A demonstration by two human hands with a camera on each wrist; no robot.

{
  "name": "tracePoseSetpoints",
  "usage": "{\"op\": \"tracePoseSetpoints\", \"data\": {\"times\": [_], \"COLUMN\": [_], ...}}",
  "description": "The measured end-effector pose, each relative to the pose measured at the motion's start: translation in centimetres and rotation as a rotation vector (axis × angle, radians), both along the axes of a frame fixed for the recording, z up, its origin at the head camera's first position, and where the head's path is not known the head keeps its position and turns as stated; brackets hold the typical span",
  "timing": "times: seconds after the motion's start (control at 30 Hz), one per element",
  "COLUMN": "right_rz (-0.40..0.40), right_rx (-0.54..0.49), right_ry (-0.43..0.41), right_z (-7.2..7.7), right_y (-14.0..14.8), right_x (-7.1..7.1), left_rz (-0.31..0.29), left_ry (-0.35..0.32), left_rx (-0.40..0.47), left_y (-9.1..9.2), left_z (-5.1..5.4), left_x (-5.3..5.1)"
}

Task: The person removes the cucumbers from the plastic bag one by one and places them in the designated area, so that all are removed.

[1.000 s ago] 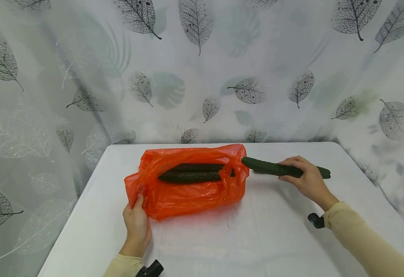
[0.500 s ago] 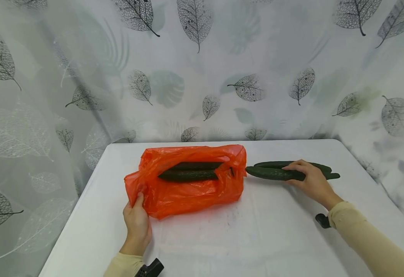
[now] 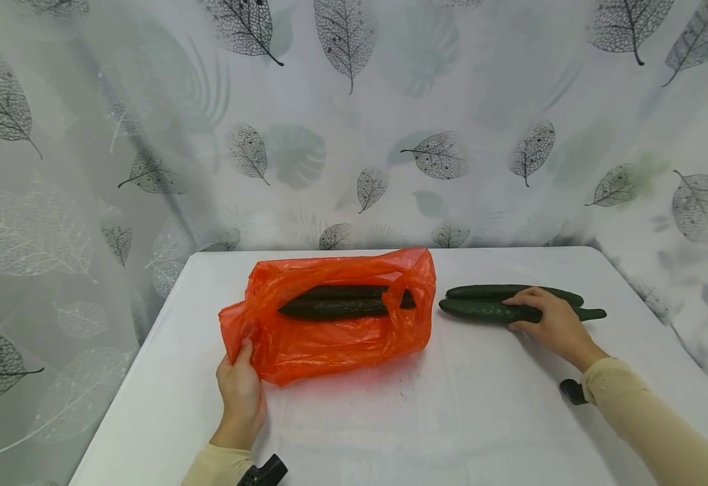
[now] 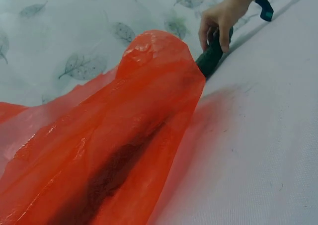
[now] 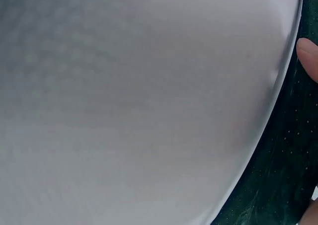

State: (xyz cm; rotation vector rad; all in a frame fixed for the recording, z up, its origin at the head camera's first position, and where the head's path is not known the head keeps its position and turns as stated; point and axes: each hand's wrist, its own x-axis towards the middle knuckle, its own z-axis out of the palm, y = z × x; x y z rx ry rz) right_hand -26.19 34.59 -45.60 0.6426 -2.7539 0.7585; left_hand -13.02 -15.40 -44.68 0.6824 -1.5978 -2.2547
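Note:
My left hand (image 3: 239, 398) grips the left edge of an orange plastic bag (image 3: 329, 351), thumb on top. Through the bag's opening two dark green cucumbers (image 3: 332, 309) show, lying side by side. To the right of the bag, my right hand (image 3: 551, 325) holds another cucumber (image 3: 475, 311) from above, low at the table. Just behind it lies a further cucumber (image 3: 481, 291), nearly parallel. In the right wrist view the held cucumber (image 5: 278, 165) runs down the right edge, with fingertips on it. The left wrist view is mostly filled by the bag (image 4: 134, 115).
Everything lies on a white-covered table (image 3: 414, 432). A curtain with a leaf print (image 3: 378, 128) hangs behind the table and along both sides. Dark wrist-worn devices sit at both cuffs.
My right hand has carried its cucumber down and to the right, from the bag's right edge to beside the other cucumber. The left hand stays on the bag.

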Motion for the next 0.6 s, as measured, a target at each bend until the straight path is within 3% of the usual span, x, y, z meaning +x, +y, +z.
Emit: {"op": "tracePoseSetpoints", "data": {"times": [0.6], "right_rz": [-0.014], "right_rx": [0.046], "right_ry": [-0.140], "right_z": [0.20], "right_y": [0.25], "right_x": [-0.68], "left_rz": [0.007], "left_ry": [0.021], "left_rx": [0.003], "left_y": [0.11], "left_z": [-0.11], "left_x": [-0.05]}}
